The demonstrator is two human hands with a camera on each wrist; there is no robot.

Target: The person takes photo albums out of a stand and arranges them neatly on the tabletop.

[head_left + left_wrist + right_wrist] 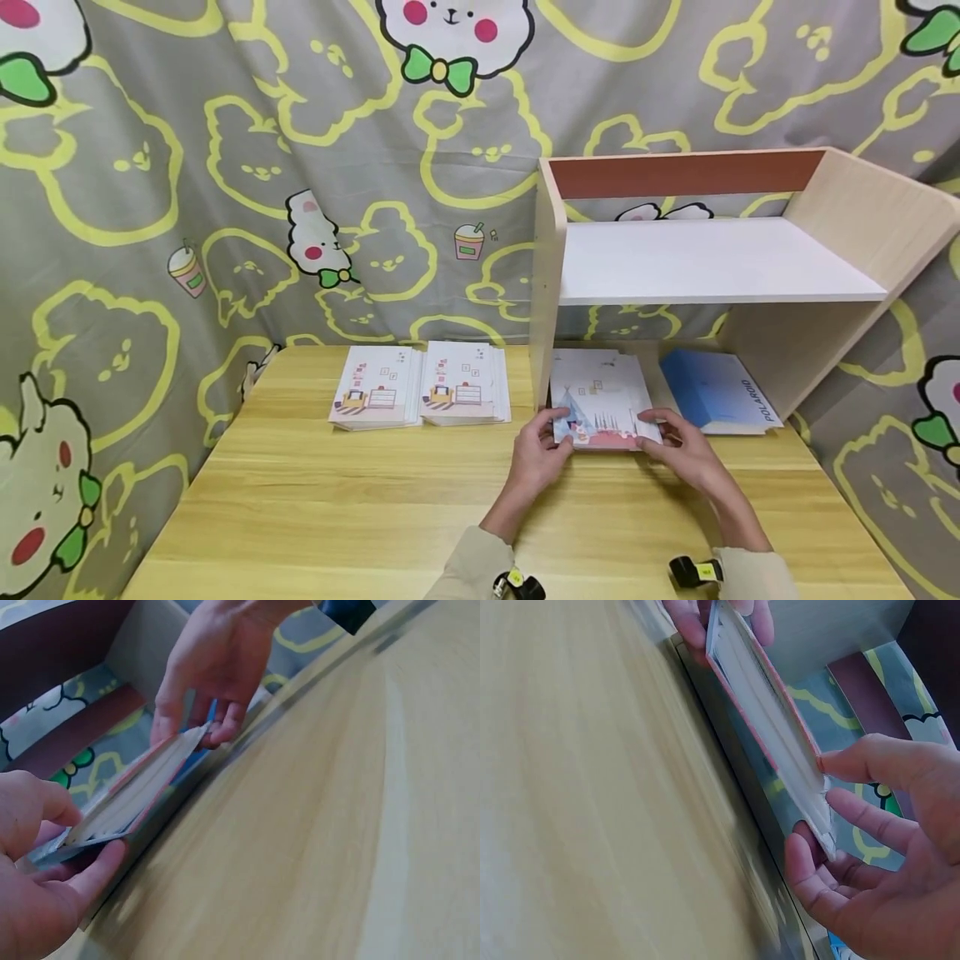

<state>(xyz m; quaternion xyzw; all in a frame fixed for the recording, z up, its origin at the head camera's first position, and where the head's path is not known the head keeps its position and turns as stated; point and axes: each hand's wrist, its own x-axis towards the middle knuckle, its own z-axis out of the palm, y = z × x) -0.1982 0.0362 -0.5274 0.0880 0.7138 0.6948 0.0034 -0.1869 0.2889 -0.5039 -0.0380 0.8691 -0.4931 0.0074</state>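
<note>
Both hands hold a thin book (600, 408) with a white cover and a tent drawing, inside the lower compartment of the shelf unit. My left hand (537, 454) grips its left end, with fingers above and below the edge in the left wrist view. At the opposite end, my right hand (900, 825) pinches the corner between thumb and fingers. The page edges (142, 787) face the front of the shelf. Close to the right hand lies a blue book (712, 390) marked POLAROID. White covers partly hidden behind the held book show at its far edge.
A light wooden shelf unit (549, 250) with a white middle board (705, 258) stands at the table's back right. Two stacks of white books, a left stack (375, 383) and a right stack (461, 379), rest beside it on the wooden table (337, 508). A patterned curtain hangs behind.
</note>
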